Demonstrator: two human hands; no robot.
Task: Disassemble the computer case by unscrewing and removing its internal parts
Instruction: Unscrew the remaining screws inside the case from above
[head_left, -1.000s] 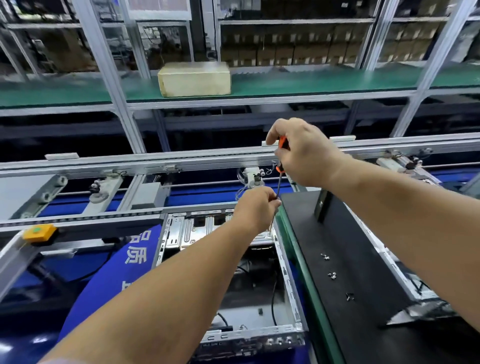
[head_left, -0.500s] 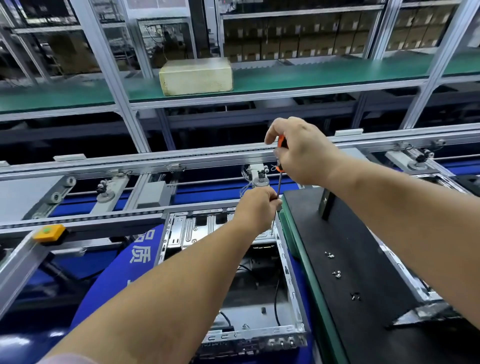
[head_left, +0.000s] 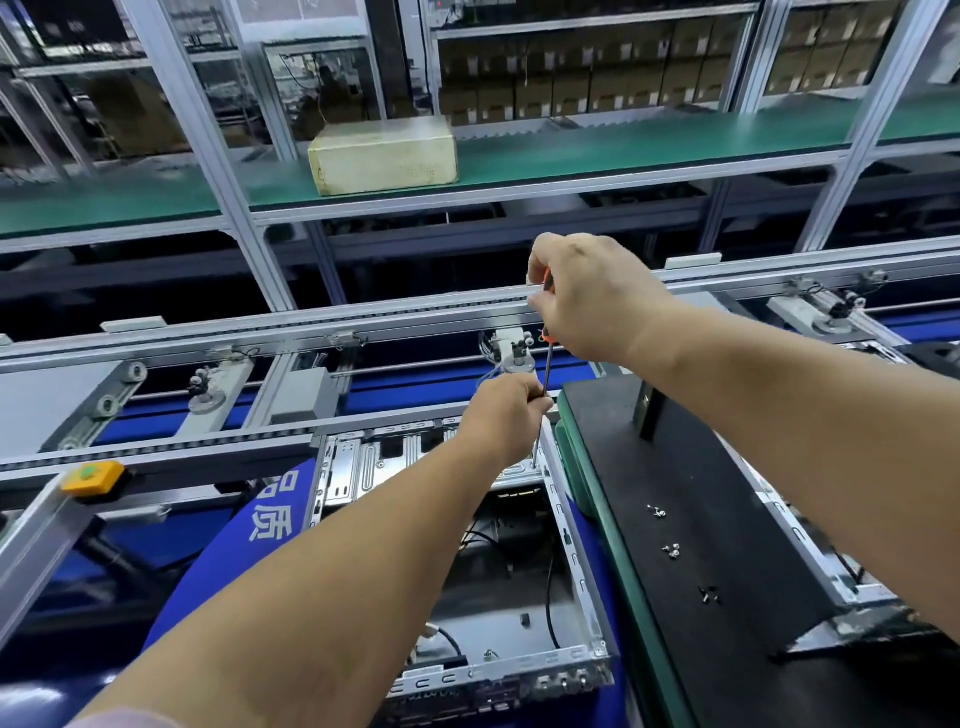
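Right hand covering screwdriver handle, tip hidden by left hand

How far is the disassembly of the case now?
Done: some screws lie loose on the black panel. In hand: the right hand holds a screwdriver upright over the far corner of the case, and the left hand steadies its shaft. Left: cables remain inside.

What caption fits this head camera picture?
Right hand grips screwdriver, left hand steadies its shaft over the open computer case.
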